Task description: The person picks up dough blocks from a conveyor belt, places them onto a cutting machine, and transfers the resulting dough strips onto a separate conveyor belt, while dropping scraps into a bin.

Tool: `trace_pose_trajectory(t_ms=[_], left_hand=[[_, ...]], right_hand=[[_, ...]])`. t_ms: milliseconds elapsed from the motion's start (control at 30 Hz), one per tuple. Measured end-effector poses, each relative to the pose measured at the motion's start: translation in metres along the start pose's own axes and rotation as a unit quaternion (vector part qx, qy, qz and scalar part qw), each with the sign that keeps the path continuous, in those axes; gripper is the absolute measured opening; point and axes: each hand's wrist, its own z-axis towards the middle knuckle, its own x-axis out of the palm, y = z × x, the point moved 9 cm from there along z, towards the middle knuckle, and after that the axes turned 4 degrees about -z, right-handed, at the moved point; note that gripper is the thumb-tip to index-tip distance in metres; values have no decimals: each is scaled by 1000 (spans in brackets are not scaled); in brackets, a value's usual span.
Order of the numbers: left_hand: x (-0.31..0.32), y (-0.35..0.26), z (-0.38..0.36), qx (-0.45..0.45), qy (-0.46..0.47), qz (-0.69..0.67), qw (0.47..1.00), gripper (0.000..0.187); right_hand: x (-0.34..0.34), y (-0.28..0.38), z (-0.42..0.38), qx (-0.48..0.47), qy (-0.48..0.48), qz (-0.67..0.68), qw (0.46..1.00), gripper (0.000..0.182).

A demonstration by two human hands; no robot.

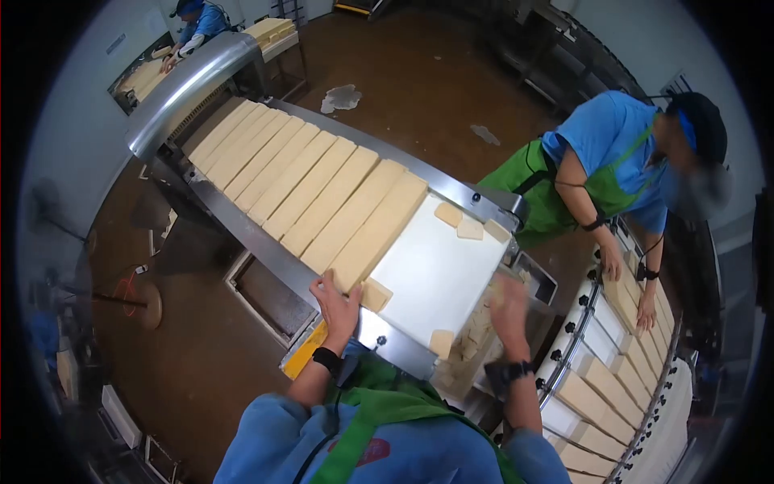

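My left hand [337,308] is at the near end of the closest long pale bread-like loaf [379,234], its fingers apart and touching the loaf's end. Beside that hand lies a small flat end slice [376,295]. My right hand [509,315] is blurred by motion above a bin of pale scraps [474,335], past the end of the white conveyor belt [431,262]. What it holds, if anything, is hidden by the blur. Another end slice [441,343] lies at the belt's near corner, and a few trimmed slices [470,229] sit at the far corner.
Several more loaves [282,173] lie side by side up the belt toward a curved metal hood [193,85]. On the right, a co-worker [613,169] handles loaves on a second conveyor [592,395]. Another person [201,20] works beyond the hood.
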Motion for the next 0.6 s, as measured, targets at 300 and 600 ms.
trace_pose_trajectory(t_ms=[300,600], left_hand=[[2,-29,29,-19,90,37,995,82],[8,-33,29,-47,126,42,990,83]], right_hand=[[157,108,215,-72,52,98,991,45],[214,113,264,7,143,-61,988,50]])
